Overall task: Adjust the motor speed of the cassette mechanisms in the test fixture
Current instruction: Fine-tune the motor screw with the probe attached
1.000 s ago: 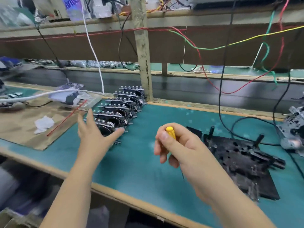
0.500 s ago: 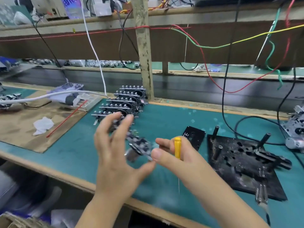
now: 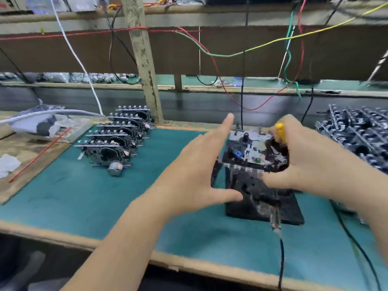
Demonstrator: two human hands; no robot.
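- The cassette mechanism (image 3: 251,151) sits atop the black test fixture (image 3: 270,198), at about one o'clock from the middle of the bench, tilted with its near edge low; whether it is fully seated I cannot tell through the blur.
- The right hand (image 3: 310,164) is the nearer one: it touches the mechanism's right side, thumb low along the near edge, fingers curled around a yellow-handled screwdriver (image 3: 280,132) whose handle pokes up at twelve o'clock from the fist.
- The left hand (image 3: 195,175) hovers just at the mechanism's nine o'clock, fingers straight and spread, gripping nothing, index finger pointing toward twelve.
- The mechanism's long axis runs roughly three to nine, so the screwdriver tip, hidden here, would likely have to come down from the right hand's side.
- A row of waiting mechanisms (image 3: 117,141) stands at ten o'clock on the green mat (image 3: 84,196); a heap of others (image 3: 357,135) lies at three.
- Behind, a wooden post (image 3: 142,59) rises, with coloured wires (image 3: 231,53) strung across a brown back panel.
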